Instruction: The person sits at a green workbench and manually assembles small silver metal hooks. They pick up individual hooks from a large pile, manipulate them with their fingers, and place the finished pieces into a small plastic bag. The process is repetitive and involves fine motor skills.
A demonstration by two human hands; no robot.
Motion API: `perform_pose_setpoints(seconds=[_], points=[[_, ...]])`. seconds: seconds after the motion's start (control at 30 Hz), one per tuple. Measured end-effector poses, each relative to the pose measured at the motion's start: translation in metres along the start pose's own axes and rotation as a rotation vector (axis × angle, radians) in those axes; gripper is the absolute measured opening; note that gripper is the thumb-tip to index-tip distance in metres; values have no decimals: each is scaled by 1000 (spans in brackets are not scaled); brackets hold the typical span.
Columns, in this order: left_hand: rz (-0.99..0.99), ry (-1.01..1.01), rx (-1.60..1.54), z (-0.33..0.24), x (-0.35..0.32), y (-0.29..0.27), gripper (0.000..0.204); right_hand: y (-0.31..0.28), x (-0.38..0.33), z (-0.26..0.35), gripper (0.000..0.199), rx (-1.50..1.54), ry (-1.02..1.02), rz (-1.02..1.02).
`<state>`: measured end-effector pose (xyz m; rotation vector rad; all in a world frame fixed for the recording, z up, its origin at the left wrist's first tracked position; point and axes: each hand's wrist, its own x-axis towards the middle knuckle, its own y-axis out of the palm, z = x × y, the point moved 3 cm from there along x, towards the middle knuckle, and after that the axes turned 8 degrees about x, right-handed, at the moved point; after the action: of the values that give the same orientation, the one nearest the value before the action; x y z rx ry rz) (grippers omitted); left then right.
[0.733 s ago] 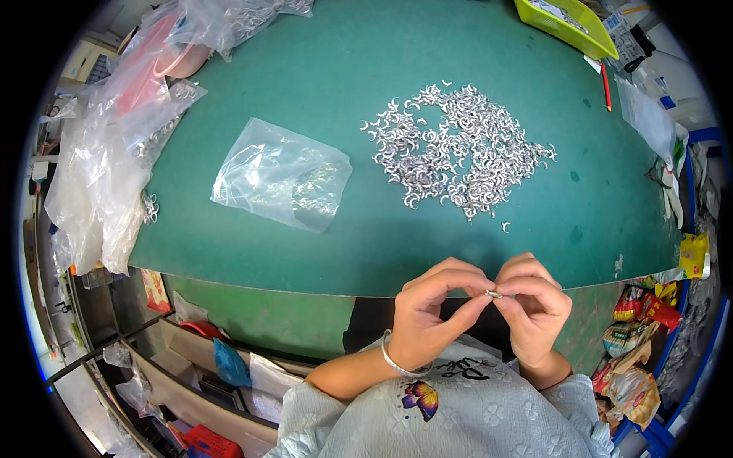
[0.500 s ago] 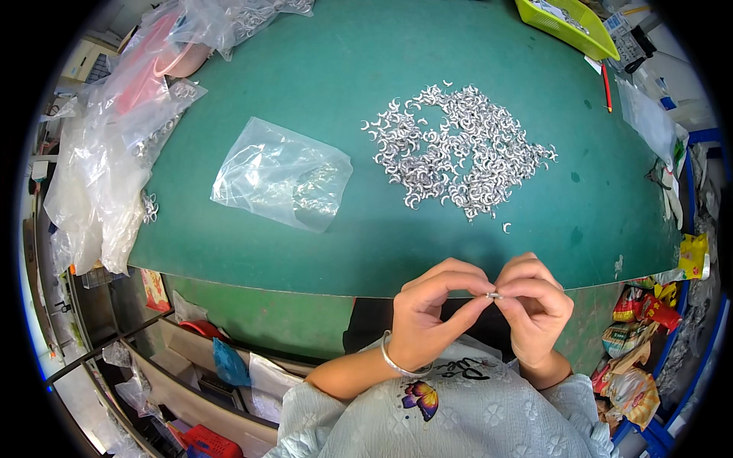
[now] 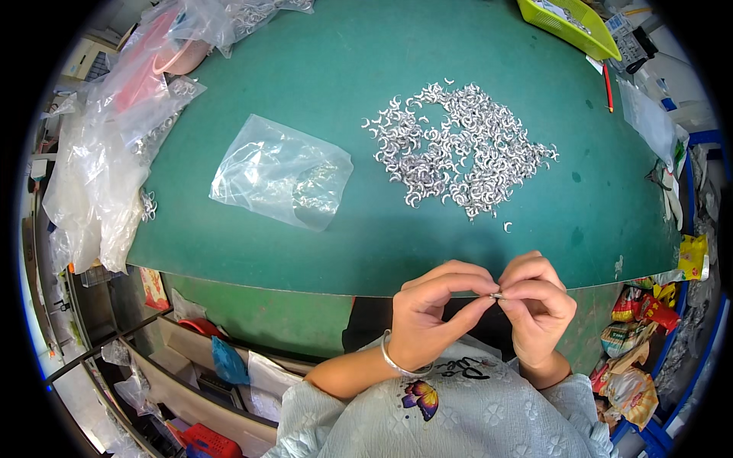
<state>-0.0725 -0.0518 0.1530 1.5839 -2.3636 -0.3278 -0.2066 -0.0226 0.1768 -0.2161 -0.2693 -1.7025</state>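
Shifted a trace to the right since the earlier frame, in both left hand [image 3: 416, 328] and right hand [image 3: 540, 324], and drawn slightly closer at the fingertips. Holding both at the near edge of the green table [image 3: 305, 252], close in front of the torso, angling forearms inward from left and right to meet at one point.

On the left, pinching with thumb and forefinger, both stretched rightward, around a small silver piece [image 3: 496, 295]; keeping the other fingers bent behind. On the right, mirroring that pinch from the opposite end, folding the rest toward the palm. Gripping the piece between both pairs of tips; cannot tell its full shape, being mostly covered. Wearing a silver bangle [image 3: 390, 363] on the left wrist.

Noting farther off, beyond the hands, a spread heap of silver crescents [image 3: 489, 153], plus a single stray crescent [image 3: 507, 227] just off its near side. Noting to the left of the heap, well apart from the hands, a clear plastic bag [image 3: 263, 172] lying flat; at far right, a yellow-green basket [image 3: 569, 34].
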Motion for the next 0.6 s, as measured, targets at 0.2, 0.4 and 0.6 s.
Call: perform_pose_setpoints(seconds=[0.2, 0.4, 0.6], points=[[11, 35, 0, -2, 3, 3, 20, -1, 0, 2, 11, 16, -14, -25], [23, 33, -48, -6, 6, 9, 20, -4, -1, 7, 11, 9, -53, -53], [67, 18, -143, -14, 12, 20, 20, -7, -2, 16, 10, 30, -124, -121]])
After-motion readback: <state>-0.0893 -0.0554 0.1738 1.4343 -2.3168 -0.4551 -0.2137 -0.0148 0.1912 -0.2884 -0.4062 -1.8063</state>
